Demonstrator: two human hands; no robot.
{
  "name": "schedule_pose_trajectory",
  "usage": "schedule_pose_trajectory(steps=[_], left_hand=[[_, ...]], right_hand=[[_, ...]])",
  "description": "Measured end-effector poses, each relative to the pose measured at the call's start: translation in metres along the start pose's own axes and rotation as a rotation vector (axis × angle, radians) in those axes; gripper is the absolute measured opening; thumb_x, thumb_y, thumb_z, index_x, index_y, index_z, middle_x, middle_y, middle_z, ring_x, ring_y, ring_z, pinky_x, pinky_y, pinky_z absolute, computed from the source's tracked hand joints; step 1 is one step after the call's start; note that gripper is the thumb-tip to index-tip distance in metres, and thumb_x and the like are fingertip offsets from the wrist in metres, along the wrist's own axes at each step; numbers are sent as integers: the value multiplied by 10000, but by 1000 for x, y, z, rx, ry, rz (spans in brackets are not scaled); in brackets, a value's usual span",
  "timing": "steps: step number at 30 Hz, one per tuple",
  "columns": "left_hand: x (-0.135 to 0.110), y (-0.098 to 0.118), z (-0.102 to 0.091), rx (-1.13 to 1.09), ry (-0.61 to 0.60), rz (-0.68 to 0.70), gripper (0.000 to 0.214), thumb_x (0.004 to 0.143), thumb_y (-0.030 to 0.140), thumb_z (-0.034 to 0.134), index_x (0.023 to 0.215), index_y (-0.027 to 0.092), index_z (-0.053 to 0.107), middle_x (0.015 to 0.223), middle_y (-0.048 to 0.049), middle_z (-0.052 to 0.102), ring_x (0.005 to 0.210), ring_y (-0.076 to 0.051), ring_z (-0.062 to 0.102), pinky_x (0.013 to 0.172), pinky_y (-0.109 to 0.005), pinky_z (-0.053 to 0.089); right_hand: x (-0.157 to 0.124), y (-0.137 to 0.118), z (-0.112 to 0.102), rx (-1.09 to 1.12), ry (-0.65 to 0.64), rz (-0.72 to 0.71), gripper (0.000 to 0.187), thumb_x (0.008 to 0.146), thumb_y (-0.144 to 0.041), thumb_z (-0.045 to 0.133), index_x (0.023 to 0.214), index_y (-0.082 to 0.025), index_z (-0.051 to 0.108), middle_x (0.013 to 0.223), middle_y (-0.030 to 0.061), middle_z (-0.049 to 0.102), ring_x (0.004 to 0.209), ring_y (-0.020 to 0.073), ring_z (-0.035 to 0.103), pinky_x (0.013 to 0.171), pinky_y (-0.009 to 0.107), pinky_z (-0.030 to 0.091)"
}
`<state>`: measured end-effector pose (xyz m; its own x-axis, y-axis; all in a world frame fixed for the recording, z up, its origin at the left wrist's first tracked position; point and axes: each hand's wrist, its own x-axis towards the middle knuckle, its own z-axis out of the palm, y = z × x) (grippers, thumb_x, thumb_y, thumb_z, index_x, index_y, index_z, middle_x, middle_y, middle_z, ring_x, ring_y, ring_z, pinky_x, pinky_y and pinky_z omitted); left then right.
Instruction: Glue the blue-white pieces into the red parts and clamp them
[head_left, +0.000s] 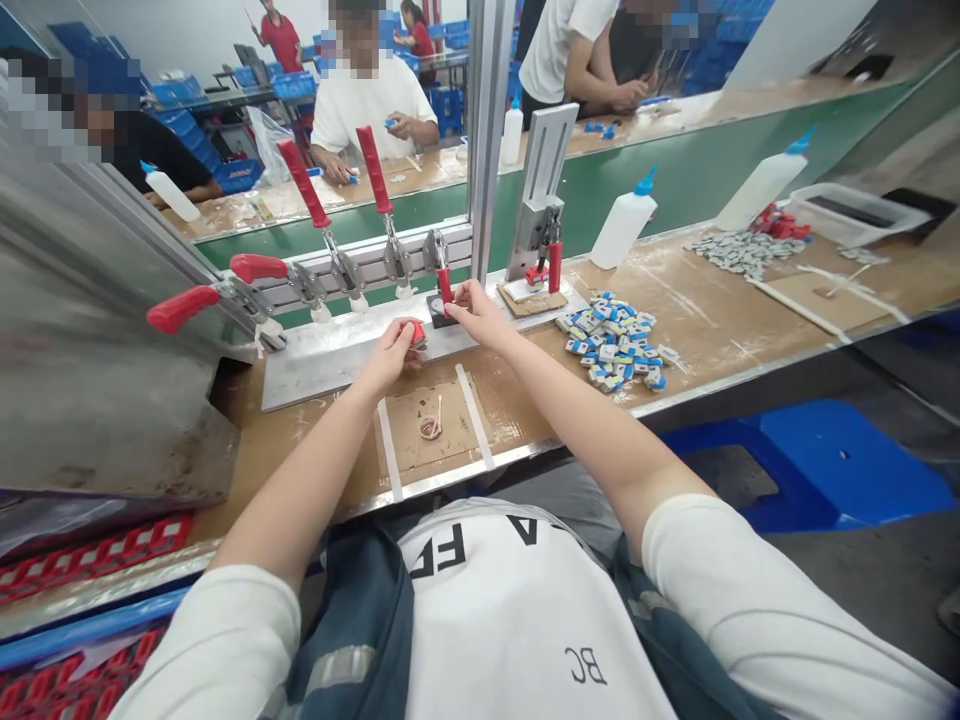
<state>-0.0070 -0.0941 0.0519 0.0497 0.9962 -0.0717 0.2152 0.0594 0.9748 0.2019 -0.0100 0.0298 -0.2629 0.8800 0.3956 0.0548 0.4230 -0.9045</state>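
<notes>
My left hand (394, 357) is closed around a small red plastic part (418, 336), held just above the metal base plate (315, 365). My right hand (478, 314) pinches the red handle of a toggle clamp (444, 285), which points down over a dark block (436, 308) on the plate. My fingers partly cover that block. More toggle clamps with red handles (303, 183) stand along the aluminium rail to the left, some raised and some lying sideways. In front of my hands, a cotton swab (439, 412) rests by a small round dish (430, 428).
To the right are a single clamp stand (536, 230), a pile of blue-and-grey parts (611, 345), white squeeze bottles (624, 228), grey pieces (742, 252) and a white tray (855, 212). An aluminium post (489, 140) rises behind. Co-workers sit across the green divider (690, 165).
</notes>
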Motion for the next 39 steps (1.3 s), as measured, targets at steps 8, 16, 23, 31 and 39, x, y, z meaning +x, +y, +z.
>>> schedule_pose_trajectory(steps=[8, 16, 23, 31, 39], left_hand=[[60, -4, 7, 292, 72, 21, 450, 972, 483, 646, 1321, 224, 529, 1019, -49, 696, 824, -180, 623, 842, -328, 519], [101, -16, 25, 585, 151, 237, 448, 927, 461, 721, 1280, 190, 672, 1247, -131, 720, 1170, -294, 633, 1058, -400, 476], [113, -19, 33, 572, 148, 277, 551, 940, 455, 721, 1402, 180, 599, 1342, -155, 713, 1262, -339, 627, 1132, -454, 432], [115, -19, 36, 542, 158, 235, 474, 954, 494, 676, 1326, 201, 647, 1310, -126, 736, 1210, -317, 665, 1081, -425, 474], [128, -16, 33, 523, 160, 167, 540, 907, 509, 708, 1366, 233, 641, 1275, -91, 779, 1245, -326, 683, 1125, -426, 459]], right_hand=[[11, -32, 0, 327, -22, 51, 462, 875, -595, 735, 1083, -276, 474, 820, -36, 650, 654, 135, 582, 647, 279, 464], [17, -72, -6, 319, -35, 67, 509, 896, -707, 682, 1130, -258, 630, 753, -37, 558, 638, 124, 508, 609, 271, 447], [21, -82, -9, 285, -28, 96, 527, 894, -731, 674, 1128, -261, 639, 769, -33, 561, 631, 119, 514, 598, 263, 456], [25, -92, -8, 292, -5, 154, 471, 918, -659, 675, 1151, -250, 674, 764, -36, 573, 616, 107, 504, 582, 243, 459], [21, -93, -10, 233, -30, 114, 383, 974, -590, 629, 1128, -241, 664, 712, -50, 507, 596, 112, 487, 585, 258, 418]])
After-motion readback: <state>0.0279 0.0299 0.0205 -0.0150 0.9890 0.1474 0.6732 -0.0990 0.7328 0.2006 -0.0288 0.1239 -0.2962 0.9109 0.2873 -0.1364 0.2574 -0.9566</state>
